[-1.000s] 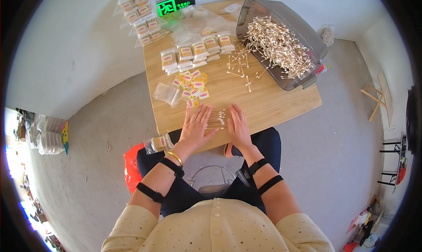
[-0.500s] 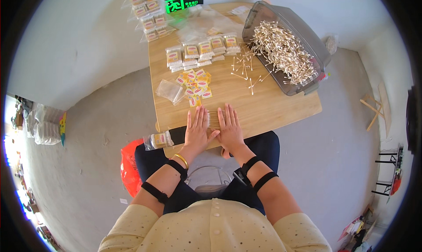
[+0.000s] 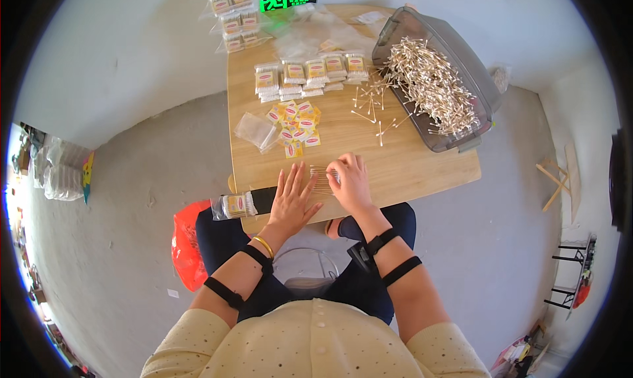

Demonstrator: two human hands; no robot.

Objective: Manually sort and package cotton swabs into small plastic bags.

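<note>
A flat row of cotton swabs lies near the table's front edge, between my two hands. My left hand rests flat with fingers spread at the row's left end, holding nothing. At the right end, my right hand has its fingers bent and pinched together at the white swab tips. Its fingertips partly hide what they grip. A dark strip sticks out from beside my left hand, with a bagged pack of swabs at its outer end. Small yellow-and-white cards are scattered beyond my left hand.
A grey translucent bin lies tipped at the back right, with loose swabs spilling out. Packed swab bundles stand in rows at the back. Clear bags lie left of the cards. The wooden table ends close to my lap.
My right hand has gone from lying flat with straight fingers to a bent, pinching shape at the row's right end. My left hand has spread its fingers and stays beside the row.
</note>
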